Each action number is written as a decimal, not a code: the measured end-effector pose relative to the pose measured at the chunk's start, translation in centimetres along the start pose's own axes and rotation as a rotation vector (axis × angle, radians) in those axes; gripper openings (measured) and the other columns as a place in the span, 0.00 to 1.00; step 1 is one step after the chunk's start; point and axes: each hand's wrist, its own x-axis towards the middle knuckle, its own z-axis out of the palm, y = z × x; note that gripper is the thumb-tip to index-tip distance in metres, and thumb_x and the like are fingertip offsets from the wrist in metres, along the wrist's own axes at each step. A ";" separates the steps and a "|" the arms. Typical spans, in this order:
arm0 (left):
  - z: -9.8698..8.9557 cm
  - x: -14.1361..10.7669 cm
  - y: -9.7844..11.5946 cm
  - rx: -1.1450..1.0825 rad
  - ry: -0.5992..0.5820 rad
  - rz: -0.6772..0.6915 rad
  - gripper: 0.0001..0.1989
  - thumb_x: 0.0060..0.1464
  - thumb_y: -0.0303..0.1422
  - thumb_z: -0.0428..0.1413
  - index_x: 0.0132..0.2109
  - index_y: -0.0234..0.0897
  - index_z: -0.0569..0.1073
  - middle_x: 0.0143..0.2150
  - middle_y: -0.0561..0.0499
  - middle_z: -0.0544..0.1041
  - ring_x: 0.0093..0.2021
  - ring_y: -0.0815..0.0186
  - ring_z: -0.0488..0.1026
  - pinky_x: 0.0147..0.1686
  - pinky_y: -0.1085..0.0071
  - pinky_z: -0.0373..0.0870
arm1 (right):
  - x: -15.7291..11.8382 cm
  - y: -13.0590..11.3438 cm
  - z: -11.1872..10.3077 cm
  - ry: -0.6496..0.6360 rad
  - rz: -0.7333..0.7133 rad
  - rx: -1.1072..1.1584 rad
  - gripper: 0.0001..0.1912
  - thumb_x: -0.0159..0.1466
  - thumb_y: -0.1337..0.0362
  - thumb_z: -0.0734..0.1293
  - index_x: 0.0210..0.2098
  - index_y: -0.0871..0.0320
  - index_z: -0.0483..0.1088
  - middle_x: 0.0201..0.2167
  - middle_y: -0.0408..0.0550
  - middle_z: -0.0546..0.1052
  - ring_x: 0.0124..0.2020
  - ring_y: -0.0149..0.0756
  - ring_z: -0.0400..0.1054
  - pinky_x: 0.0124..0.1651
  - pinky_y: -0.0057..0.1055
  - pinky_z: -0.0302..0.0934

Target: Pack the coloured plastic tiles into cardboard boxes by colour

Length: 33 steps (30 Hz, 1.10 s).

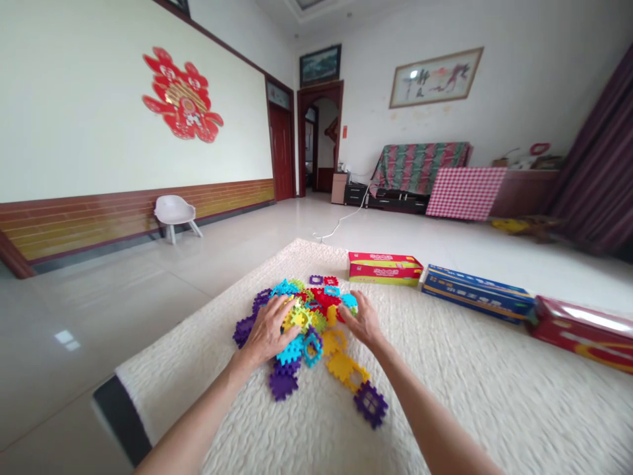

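A heap of toothed plastic building pieces point(316, 320) in purple, blue, yellow, red and green lies on the cream cover. My left hand point(271, 328) rests over the left side of the heap, its thumb apart from the fingers, hiding some pieces beneath. At the right edge, my right hand point(364, 319) has its thumb and fingers spread beside a light blue piece point(349, 301); whether it touches that piece I cannot tell. Nearer to me, a purple window piece point(370, 404) lies by a yellow piece point(341, 365). Another purple piece point(283, 385) is at the heap's front left.
Beyond the heap a red-and-yellow box point(384, 269), a blue box point(477, 293) and a dark red box point(583, 333) form a row. The textured cover point(212, 376) ends at an edge on the left. A white chair point(175, 212) stands by the wall.
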 end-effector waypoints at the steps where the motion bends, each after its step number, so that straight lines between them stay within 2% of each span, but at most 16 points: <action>1: 0.1 -0.3 0.3 0.000 -0.019 0.005 0.29 0.55 0.44 0.52 0.62 0.40 0.62 0.64 0.42 0.60 0.64 0.50 0.54 0.60 0.51 0.55 | 0.6 0.7 0.0 0.012 0.050 -0.020 0.31 0.59 0.51 0.61 0.58 0.60 0.60 0.61 0.62 0.60 0.64 0.53 0.49 0.62 0.53 0.43; 3: 0.4 -0.6 0.9 0.001 -0.056 0.023 0.32 0.54 0.45 0.53 0.63 0.41 0.60 0.66 0.42 0.57 0.65 0.49 0.52 0.59 0.51 0.56 | 1.4 1.7 0.3 0.010 0.127 -0.058 0.31 0.58 0.51 0.62 0.57 0.61 0.61 0.59 0.63 0.61 0.63 0.58 0.48 0.61 0.59 0.41; 5: 0.6 -0.6 1.1 0.006 -0.080 0.038 0.32 0.53 0.45 0.54 0.63 0.43 0.60 0.67 0.43 0.55 0.65 0.50 0.52 0.59 0.52 0.56 | 1.8 1.8 0.9 -0.030 0.155 -0.065 0.30 0.59 0.51 0.62 0.56 0.61 0.62 0.56 0.63 0.65 0.61 0.59 0.52 0.59 0.61 0.42; 7: 0.7 -0.4 1.0 0.011 -0.086 0.036 0.31 0.53 0.44 0.54 0.63 0.43 0.60 0.67 0.43 0.56 0.65 0.50 0.52 0.59 0.52 0.56 | 1.8 1.2 1.5 -0.090 0.135 -0.039 0.29 0.59 0.50 0.61 0.55 0.61 0.63 0.55 0.62 0.67 0.60 0.56 0.56 0.59 0.57 0.46; 10: 0.8 0.2 0.6 0.022 -0.064 -0.002 0.30 0.54 0.44 0.53 0.62 0.42 0.61 0.65 0.43 0.58 0.65 0.51 0.52 0.59 0.52 0.56 | 1.0 0.0 1.3 -0.187 0.058 0.043 0.30 0.62 0.47 0.57 0.58 0.59 0.61 0.55 0.56 0.69 0.57 0.47 0.61 0.58 0.45 0.55; 12: 0.8 0.4 0.7 0.036 -0.031 -0.037 0.28 0.55 0.43 0.52 0.62 0.41 0.62 0.64 0.42 0.59 0.64 0.51 0.54 0.59 0.53 0.56 | -0.4 -0.3 0.0 -0.236 0.020 0.094 0.31 0.64 0.45 0.54 0.59 0.58 0.60 0.55 0.54 0.70 0.55 0.42 0.64 0.56 0.39 0.58; 14: 0.7 0.4 1.5 0.044 -0.008 -0.044 0.27 0.56 0.41 0.52 0.61 0.39 0.63 0.64 0.40 0.60 0.64 0.50 0.54 0.59 0.53 0.56 | -2.4 0.0 -2.1 -0.263 -0.011 0.116 0.32 0.64 0.44 0.54 0.59 0.59 0.60 0.56 0.54 0.69 0.57 0.42 0.63 0.57 0.38 0.58; 18: 0.4 -0.5 4.6 0.026 -0.062 0.098 0.29 0.55 0.43 0.53 0.62 0.40 0.62 0.66 0.42 0.57 0.66 0.48 0.50 0.60 0.50 0.52 | -7.6 1.7 -6.4 -0.365 -0.135 0.027 0.39 0.59 0.44 0.61 0.63 0.57 0.54 0.64 0.57 0.58 0.64 0.48 0.51 0.62 0.49 0.49; 21: 0.6 -1.3 6.9 0.000 -0.182 0.229 0.31 0.52 0.45 0.55 0.62 0.46 0.61 0.67 0.46 0.57 0.66 0.47 0.49 0.60 0.45 0.50 | -10.7 2.7 -7.8 -0.512 -0.177 -0.125 0.48 0.53 0.41 0.66 0.65 0.57 0.50 0.67 0.59 0.50 0.67 0.54 0.40 0.64 0.57 0.39; 24: 0.9 -1.7 7.9 -0.005 -0.266 0.270 0.32 0.49 0.46 0.57 0.61 0.47 0.63 0.66 0.46 0.59 0.66 0.47 0.50 0.59 0.42 0.50 | -12.2 2.6 -7.2 -0.559 -0.199 -0.226 0.51 0.50 0.41 0.68 0.65 0.58 0.49 0.68 0.60 0.47 0.68 0.56 0.35 0.64 0.59 0.34; 26: 0.8 -1.7 7.8 0.001 -0.280 0.270 0.30 0.49 0.46 0.57 0.59 0.46 0.65 0.65 0.46 0.60 0.66 0.47 0.50 0.59 0.43 0.50 | -12.5 2.0 -6.2 -0.546 -0.233 -0.233 0.50 0.51 0.43 0.68 0.65 0.59 0.49 0.68 0.61 0.47 0.68 0.56 0.35 0.64 0.59 0.34; 29: 0.5 -1.6 7.1 0.028 -0.237 0.247 0.28 0.50 0.41 0.58 0.58 0.48 0.66 0.65 0.46 0.60 0.66 0.47 0.51 0.59 0.43 0.51 | -12.4 0.8 -4.3 -0.476 -0.280 -0.198 0.43 0.55 0.50 0.67 0.64 0.58 0.51 0.66 0.61 0.52 0.67 0.54 0.41 0.64 0.57 0.38; 33: 0.4 -1.6 6.5 0.036 -0.122 0.193 0.27 0.51 0.32 0.56 0.59 0.46 0.65 0.63 0.46 0.63 0.64 0.49 0.54 0.59 0.46 0.55 | -11.6 -0.7 -1.3 -0.282 -0.325 -0.097 0.34 0.56 0.59 0.66 0.60 0.58 0.57 0.61 0.59 0.61 0.63 0.49 0.52 0.62 0.51 0.47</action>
